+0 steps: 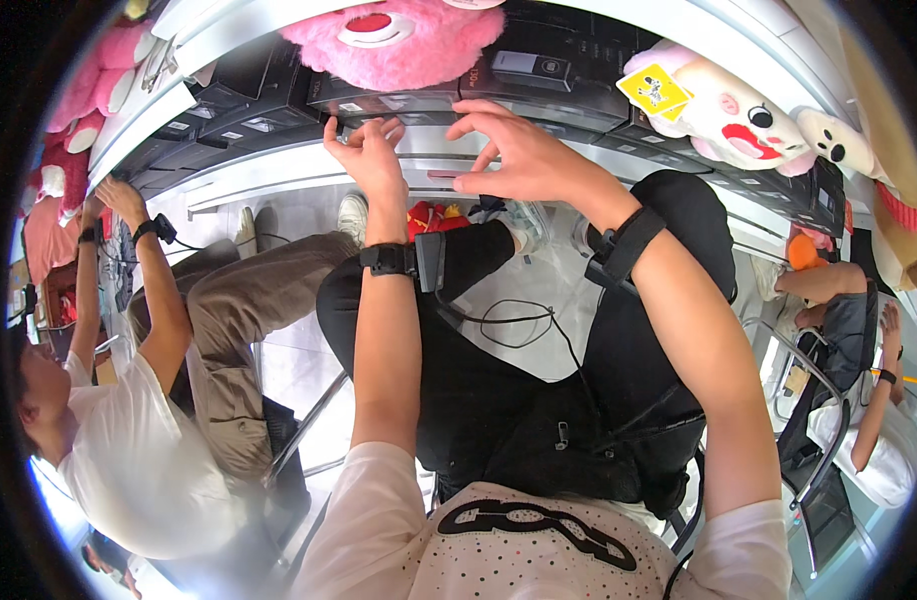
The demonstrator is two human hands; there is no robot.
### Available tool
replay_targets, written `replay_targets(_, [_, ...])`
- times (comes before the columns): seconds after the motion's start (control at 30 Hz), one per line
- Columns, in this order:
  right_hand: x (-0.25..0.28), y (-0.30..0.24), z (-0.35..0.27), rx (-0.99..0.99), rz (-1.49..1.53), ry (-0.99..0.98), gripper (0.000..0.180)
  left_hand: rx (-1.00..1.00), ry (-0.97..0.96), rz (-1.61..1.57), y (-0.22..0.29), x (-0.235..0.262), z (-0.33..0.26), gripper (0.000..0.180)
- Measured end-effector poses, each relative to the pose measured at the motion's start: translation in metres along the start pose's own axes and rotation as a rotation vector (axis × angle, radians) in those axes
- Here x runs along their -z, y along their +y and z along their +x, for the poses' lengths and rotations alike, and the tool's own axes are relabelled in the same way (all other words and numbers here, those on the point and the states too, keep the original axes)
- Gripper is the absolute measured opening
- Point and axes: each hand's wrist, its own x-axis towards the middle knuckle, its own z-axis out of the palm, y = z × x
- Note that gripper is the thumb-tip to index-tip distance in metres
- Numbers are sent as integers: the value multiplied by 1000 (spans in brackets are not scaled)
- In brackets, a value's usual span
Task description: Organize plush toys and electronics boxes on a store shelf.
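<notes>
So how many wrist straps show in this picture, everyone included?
5 visible: the wearer's left strap and right strap; a nearer strap and farther strap on the person at left; one strap on the person at far right. Others may be hidden.

white shelving 10 to 2 o'clock | pale floor centre and 9 | metal-framed chair 4 o'clock | bright glare 8 o'clock

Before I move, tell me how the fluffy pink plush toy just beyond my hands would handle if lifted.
The pink plush toy would probably squash, given its shaggy pile. Its puffy shape suggests low weight for its size, and its lumpy outline may discourage rolling.
</notes>
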Motion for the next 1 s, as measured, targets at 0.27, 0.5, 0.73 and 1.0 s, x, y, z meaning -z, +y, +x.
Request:
replay_targets(0.27, [37,12,-27,-6,-156,-114,57,32,-137,108,-4,9,-9,86])
replay_targets(0.5, [81,24,-72,-166,-172,-133,66,63,-226,251,-2,-2,-25,90])
replay_targets(0.73, [115,45,-136,-185,-47,34,70,113,-354,305,-8,-19,-51,93])
replay_targets(1.0, [156,76,-225,-314,39,278,70,154,-433,379,-5,-42,-84,90])
